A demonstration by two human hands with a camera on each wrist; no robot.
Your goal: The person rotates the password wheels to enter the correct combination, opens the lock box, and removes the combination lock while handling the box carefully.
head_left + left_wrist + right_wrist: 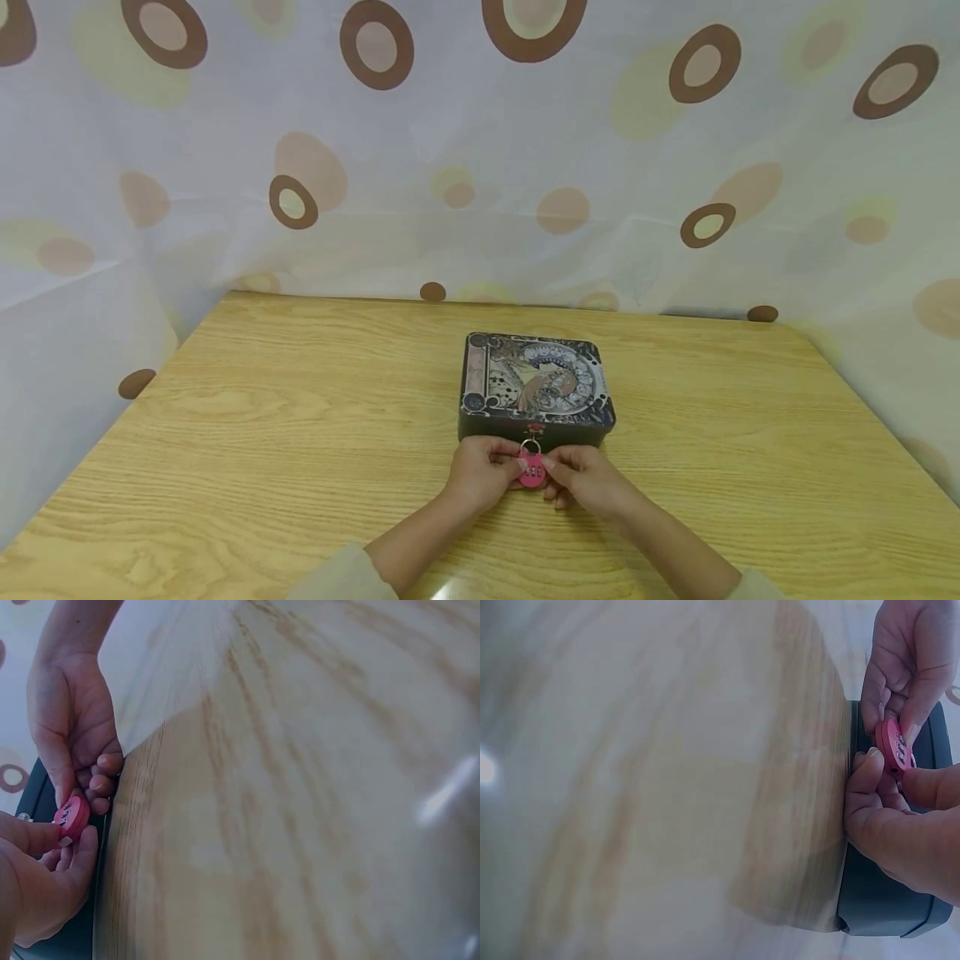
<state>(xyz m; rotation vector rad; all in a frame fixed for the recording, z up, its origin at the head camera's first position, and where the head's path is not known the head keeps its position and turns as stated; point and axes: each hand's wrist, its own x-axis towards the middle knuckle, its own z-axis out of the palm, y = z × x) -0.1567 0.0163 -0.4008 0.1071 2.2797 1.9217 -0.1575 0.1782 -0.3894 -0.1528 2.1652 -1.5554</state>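
A pink combination padlock (pixel 532 472) with a row of number dials hangs by its metal shackle from the red-and-metal clasp (pixel 535 429) on the front of a dark box (pixel 537 379) with a printed lid. My left hand (pixel 481 473) pinches the padlock's left side between thumb and fingers. From the other side, my right hand (pixel 591 479) pinches its right edge, with thumb on the face. Both wrist views show the padlock (pixel 72 817) held between the two hands, close against the box's dark front wall (pixel 885 889). The digits are too small to read.
The box stands on a light wood-grain table (pixel 285 433), its lid down. Behind and beside the table hangs a white curtain (pixel 465 158) printed with brown and beige ovals. Light glares off the tabletop near the front edge.
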